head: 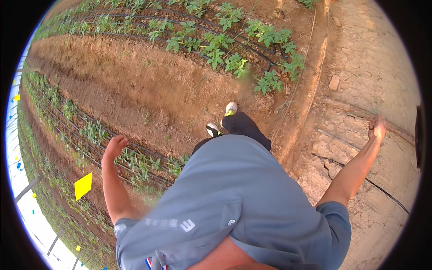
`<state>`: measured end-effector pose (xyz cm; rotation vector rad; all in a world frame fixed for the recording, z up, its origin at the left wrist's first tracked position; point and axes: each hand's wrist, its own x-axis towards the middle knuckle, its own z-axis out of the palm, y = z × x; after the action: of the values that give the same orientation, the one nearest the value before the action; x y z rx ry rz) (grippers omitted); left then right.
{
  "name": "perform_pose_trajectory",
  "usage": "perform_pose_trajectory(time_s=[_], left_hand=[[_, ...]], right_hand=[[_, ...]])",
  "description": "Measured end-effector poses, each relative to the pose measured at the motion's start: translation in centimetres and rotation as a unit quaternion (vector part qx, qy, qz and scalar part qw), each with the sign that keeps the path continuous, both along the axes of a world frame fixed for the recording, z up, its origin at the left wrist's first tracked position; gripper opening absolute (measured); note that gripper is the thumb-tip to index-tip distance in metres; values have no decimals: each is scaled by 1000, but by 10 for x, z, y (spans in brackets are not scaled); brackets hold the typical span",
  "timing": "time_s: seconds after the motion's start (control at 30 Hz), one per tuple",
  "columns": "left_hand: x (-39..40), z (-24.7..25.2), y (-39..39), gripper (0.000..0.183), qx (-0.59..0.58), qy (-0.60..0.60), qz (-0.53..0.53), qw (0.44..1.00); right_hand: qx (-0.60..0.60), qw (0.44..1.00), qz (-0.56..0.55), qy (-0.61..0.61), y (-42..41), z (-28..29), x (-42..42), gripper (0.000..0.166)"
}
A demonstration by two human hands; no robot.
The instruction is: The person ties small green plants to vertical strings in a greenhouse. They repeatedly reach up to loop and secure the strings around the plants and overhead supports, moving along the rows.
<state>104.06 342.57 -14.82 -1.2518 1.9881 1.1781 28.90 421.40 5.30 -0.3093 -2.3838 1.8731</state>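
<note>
My left hand point(117, 145) is held out at the left, above the edge of a row of young green plants point(136, 163). Its fingers are loosely curled, and nothing shows in them. On the other side, my right hand point(377, 128) hangs over the cracked, dry dirt path point(364, 77), near a long low ridge or beam point(400, 131). Its fingers are bent and blurred. Faint thin green strands show beside them; whether the hand holds these cannot be told. My feet, in light shoes point(231, 108), stand on bare brown soil between two planted rows.
Black drip irrigation hoses point(199, 25) run along the plant rows. Pale pipes or cords point(315, 84) border the path, where a brick point(334, 82) lies. A black hose point(381, 189) crosses it at the right. A yellow sticky card point(83, 186) hangs at the left.
</note>
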Motion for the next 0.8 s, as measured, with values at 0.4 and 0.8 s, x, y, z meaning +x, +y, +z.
perform_pose_trajectory(time_s=[0.4,0.8], left_hand=[[-397,69,66,59,-138,380,-107,908],[-636,334,122,87,-263,720,-139,627]], right_hand=[[410,908,9,87,-124,-223,12,62],[320,909,-245,102,-141,-143,10,91]])
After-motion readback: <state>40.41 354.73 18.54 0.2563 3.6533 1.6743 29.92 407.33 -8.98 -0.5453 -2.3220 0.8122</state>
